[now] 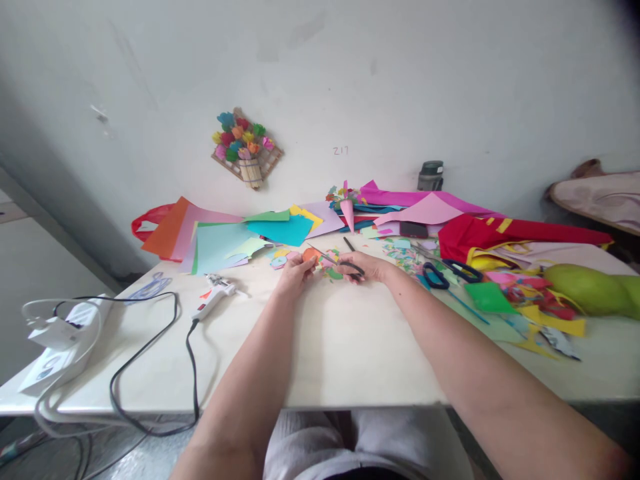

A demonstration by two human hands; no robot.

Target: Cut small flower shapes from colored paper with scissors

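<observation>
My left hand (297, 272) pinches a small piece of orange paper (311, 255) above the middle of the table. In my right hand (367, 266) is a pair of scissors (353, 269) with dark handles, its blades pointing left toward the orange paper. Whether the blades touch the paper I cannot tell. Small cut pieces of coloured paper (332, 272) lie under and around both hands. A black pen-like stick (349, 244) lies just beyond my right hand.
At left lie a white glue gun (213, 301), its black cable and a power strip (65, 360). Coloured paper sheets (220, 243) spread along the back. Paper scraps, another pair of scissors (453, 272), red cloth (480, 237) and a green object (580, 288) lie at right.
</observation>
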